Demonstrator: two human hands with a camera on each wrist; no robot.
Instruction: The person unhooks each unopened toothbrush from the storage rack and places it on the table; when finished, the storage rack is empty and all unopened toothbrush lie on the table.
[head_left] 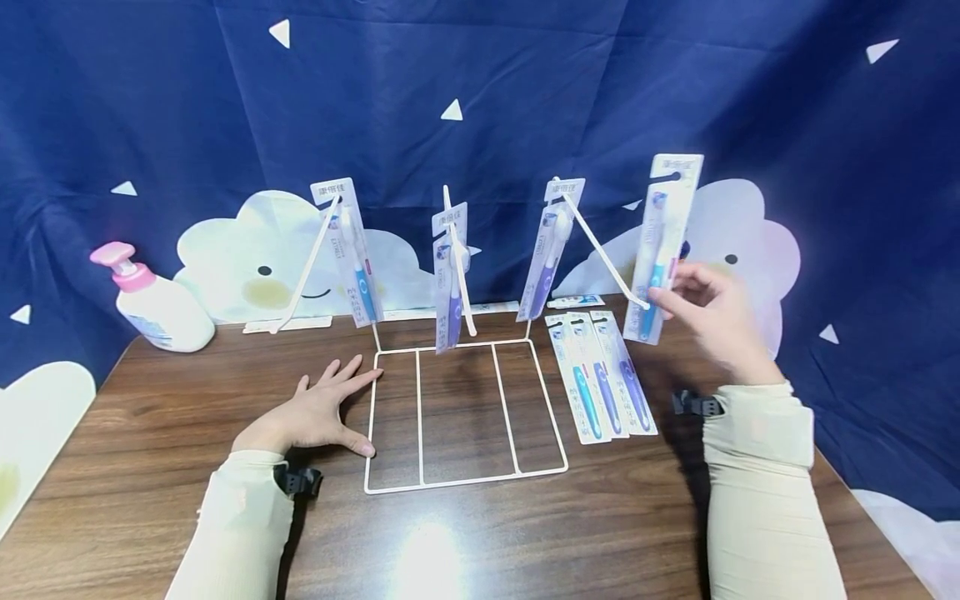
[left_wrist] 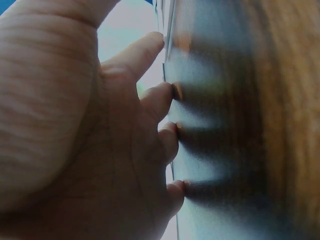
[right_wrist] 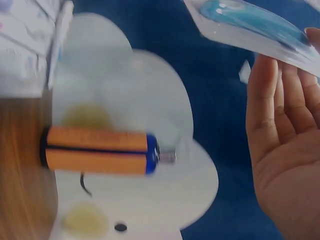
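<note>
Right hand (head_left: 708, 312) up in the air, fingers pinching the bottom of a packed toothbrush (head_left: 663, 247) standing upright, right beside the tip of a long white peg (head_left: 600, 246) on the wire rack (head_left: 461, 417). Left hand (head_left: 315, 414) flat on the wooden table (head_left: 150, 467), fingers straight and spread, holding nothing, thumb and fingertips touching the left edge of the rack's base. Between the two hands, three more packs hanging on the pegs (head_left: 348, 250), three packs lying flat (head_left: 600, 375) just below the right hand, and a pink-top pump bottle (head_left: 153, 300) far off past the left hand.
</note>
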